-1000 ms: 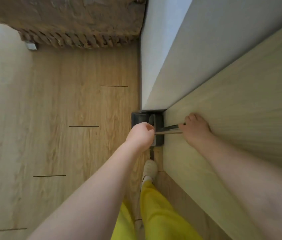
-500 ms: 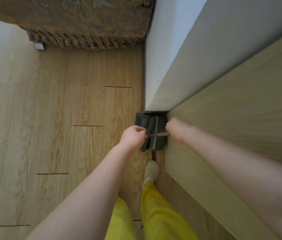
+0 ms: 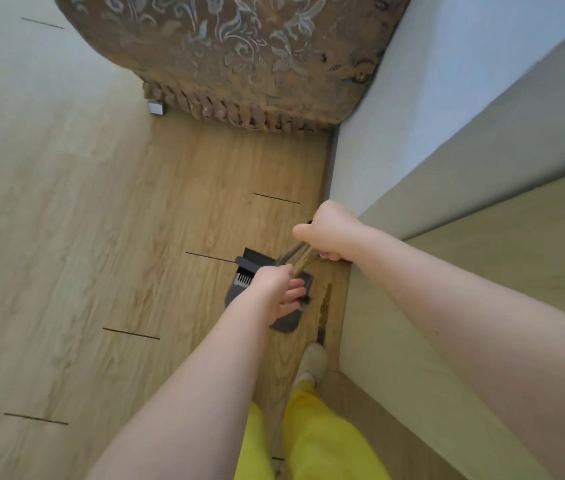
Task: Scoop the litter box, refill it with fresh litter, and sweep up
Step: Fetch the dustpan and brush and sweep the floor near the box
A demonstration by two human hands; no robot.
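A dark grey long-handled dustpan (image 3: 239, 294) with a comb edge stands on the wooden floor. A dark brush head (image 3: 306, 299) shows at its right side. Two thin handles (image 3: 296, 256), one grey and one wood-coloured, rise from the set toward me. My right hand (image 3: 329, 233) grips their upper part in a fist. My left hand (image 3: 274, 289) is lower down, over the pan, with its fingers curled round a handle. The litter box is out of view.
A brown patterned armchair (image 3: 239, 57) with a fringe fills the far side. A light wood cabinet panel (image 3: 464, 289) and a white wall (image 3: 430, 98) run along the right. The floor has a chipped patch (image 3: 325, 306) beside the cabinet. My slippered foot (image 3: 312, 362) stands just behind the pan.
The dustpan and brush came out of the corner beside the cabinet and moved left onto open floor. My right hand left the cabinet face and closed round the handles.
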